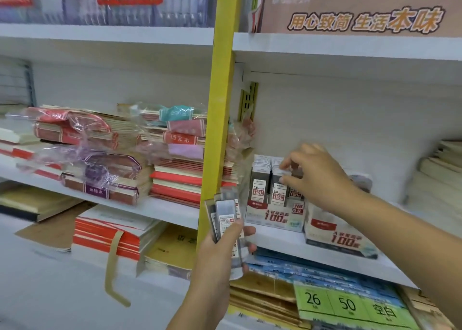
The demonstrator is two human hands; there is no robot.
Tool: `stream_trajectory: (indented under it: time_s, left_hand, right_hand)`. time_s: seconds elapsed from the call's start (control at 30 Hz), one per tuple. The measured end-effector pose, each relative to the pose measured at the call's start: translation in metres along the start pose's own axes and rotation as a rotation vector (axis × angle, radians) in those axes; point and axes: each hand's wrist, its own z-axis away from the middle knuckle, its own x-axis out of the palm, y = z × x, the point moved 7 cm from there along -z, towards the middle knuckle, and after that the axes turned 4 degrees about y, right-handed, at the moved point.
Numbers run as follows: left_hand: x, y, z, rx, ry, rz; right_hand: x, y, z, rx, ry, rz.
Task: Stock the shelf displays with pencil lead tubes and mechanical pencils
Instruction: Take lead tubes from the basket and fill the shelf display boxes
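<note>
My left hand (pixel 220 252) grips a fan of several clear pencil lead tubes (pixel 226 212) with white labels, held upright in front of the yellow shelf post. My right hand (pixel 317 174) reaches over a white display box (pixel 272 219) on the right shelf. Its thumb and fingers pinch the top of one lead tube (pixel 281 187) standing in the box's middle row. More tubes (pixel 260 179) stand in the row to the left. A second display box (pixel 337 234) with red print sits to the right, partly behind my right forearm.
A yellow upright post (pixel 220 104) divides the shelving. Stacks of wrapped red and purple exercise books (pixel 100 159) fill the left shelves. Paper stacks (pixel 440 164) lie at the far right. Green price labels (pixel 350 304) and blue packs sit below the white shelf edge (pixel 325 257).
</note>
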Motion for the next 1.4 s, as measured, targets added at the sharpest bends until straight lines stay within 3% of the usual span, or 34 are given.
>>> stream_trajectory:
  time_s: [0.17, 0.27, 0.4, 0.63, 0.77, 0.93, 1.03, 1.27, 1.4]
  left_hand:
    - [0.012, -0.004, 0.009, -0.027, -0.104, -0.033]
    - [0.021, -0.006, 0.018, -0.031, -0.208, -0.067]
    - [0.036, -0.014, 0.032, -0.055, -0.349, -0.127]
    - [0.043, -0.034, 0.046, -0.105, -0.428, -0.241]
    - [0.041, -0.044, 0.046, -0.129, -0.399, -0.234]
    - [0.040, -0.047, 0.040, -0.127, -0.337, -0.169]
    - [0.037, -0.048, 0.033, -0.089, -0.250, -0.188]
    - [0.040, -0.041, 0.030, 0.068, -0.201, -0.319]
    - [0.042, -0.033, 0.032, 0.088, -0.197, -0.269]
  right_hand:
    - [-0.007, -0.003, 0.020, 0.005, 0.096, 0.029]
    - [-0.016, -0.011, 0.050, 0.079, 0.123, -0.327]
    - [0.004, -0.025, 0.093, 0.228, -0.123, -0.782]
    - [0.019, 0.014, 0.144, 0.521, -0.023, -1.175]
    - [0.024, 0.030, 0.162, 0.571, -0.077, -1.241]
    - [0.018, 0.056, 0.182, 0.670, 0.058, -1.272]
    - [0.020, 0.061, 0.195, 0.739, 0.039, -1.330]
    - [0.020, 0.031, 0.196, 0.492, -0.312, -0.890]
    - [0.026, 0.004, 0.184, 0.369, -0.405, -0.908]
